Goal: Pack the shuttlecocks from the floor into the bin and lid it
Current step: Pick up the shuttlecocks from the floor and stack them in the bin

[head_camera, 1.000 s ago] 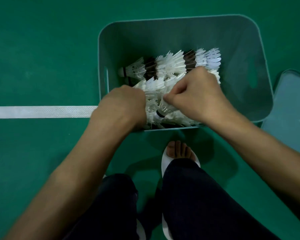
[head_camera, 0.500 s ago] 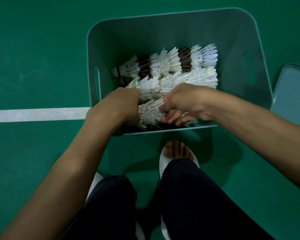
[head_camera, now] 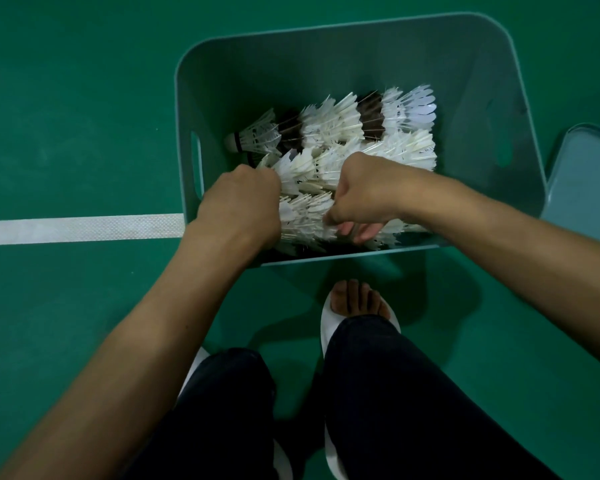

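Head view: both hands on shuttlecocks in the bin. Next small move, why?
Probably release and lift both hands clear: left hand and right hand grip a row of white feather shuttlecocks already lying inside the teal plastic bin; teal lid lies alongside.

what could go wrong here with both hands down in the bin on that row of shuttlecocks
1. The left hand and right hand both grip the nearest row of shuttlecocks; squeezing too hard could bend or snap feathers.
2. That row sits close against the near wall of the bin, pressed beside other rows, so it may jam or spring apart when let go.
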The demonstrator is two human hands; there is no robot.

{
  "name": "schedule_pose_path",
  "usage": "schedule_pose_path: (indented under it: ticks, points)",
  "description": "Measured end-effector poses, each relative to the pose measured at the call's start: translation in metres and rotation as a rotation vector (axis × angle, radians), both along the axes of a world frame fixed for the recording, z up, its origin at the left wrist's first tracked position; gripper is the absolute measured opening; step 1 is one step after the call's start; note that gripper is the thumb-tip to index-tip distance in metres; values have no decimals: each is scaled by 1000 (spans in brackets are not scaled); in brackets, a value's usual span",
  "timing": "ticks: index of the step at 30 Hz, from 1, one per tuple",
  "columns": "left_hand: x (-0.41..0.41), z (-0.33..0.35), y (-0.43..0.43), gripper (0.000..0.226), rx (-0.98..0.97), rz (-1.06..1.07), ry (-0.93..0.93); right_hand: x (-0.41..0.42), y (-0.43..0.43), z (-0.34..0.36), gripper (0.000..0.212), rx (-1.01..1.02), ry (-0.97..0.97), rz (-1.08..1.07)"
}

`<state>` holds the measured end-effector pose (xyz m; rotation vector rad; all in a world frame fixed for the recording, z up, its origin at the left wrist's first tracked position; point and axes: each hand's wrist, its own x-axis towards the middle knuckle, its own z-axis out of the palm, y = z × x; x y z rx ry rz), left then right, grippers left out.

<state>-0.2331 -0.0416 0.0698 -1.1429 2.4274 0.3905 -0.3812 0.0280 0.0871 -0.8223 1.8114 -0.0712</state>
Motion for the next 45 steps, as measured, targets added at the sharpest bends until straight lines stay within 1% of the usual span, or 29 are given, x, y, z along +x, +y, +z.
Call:
schedule_pose_path:
  ticks: [3,5,9,11,13,15,16,17,18,20,21,24,27,29,32,34,36,39,43,45]
  points:
    - [1,15,1,23,46,19,36,-5,1,16,35,-3,36,42]
    - [7,32,-4,24,45,40,107,-9,0,30,34,-38,97,59]
    - [24,60,-25,29,-73,162,357,-10,-12,46,23,-259,224,69]
    - [24,62,-31,28,-156,204,423,-8,-19,45,21,-303,289,52]
    - [18,61,-27,22,-151,209,397,-11,-21,42,23,-331,370,15]
    - [7,56,-19,11,-104,180,302,-22,-11,38,21,-366,480,-79]
    - [0,53,-16,15,-78,156,265,-30,-4,35,19,-381,558,-122]
    - [-6,48,-15,15,-60,127,234,-37,4,32,17,-389,653,-150]
    - [-11,44,-15,9,-47,98,213,-43,11,29,17,-384,744,-163]
    - [-19,33,-19,22,-23,81,197,-51,22,21,19,-347,839,-160]
    - [-21,28,-19,27,-10,77,184,-51,26,18,20,-318,843,-151]
    - [-25,14,-21,25,10,74,171,-54,32,8,25,-271,826,-151]
    - [-26,8,-28,21,58,107,172,-60,29,3,24,-309,799,-187]
    - [-25,6,-33,13,124,147,165,-66,26,0,24,-323,796,-195]
    - [-22,5,-35,17,178,199,179,-70,26,-1,23,-349,798,-198]
    - [-21,6,-32,21,133,192,202,-71,28,-1,24,-351,796,-209]
    - [-22,8,-28,25,23,157,235,-69,31,0,24,-355,788,-218]
    - [-23,7,-19,17,-88,125,240,-66,35,1,24,-384,790,-194]
    - [-24,7,-15,13,-60,135,185,-65,36,3,27,-413,778,-138]
    - [-24,13,-20,19,-27,173,176,-70,37,9,23,-397,718,-159]
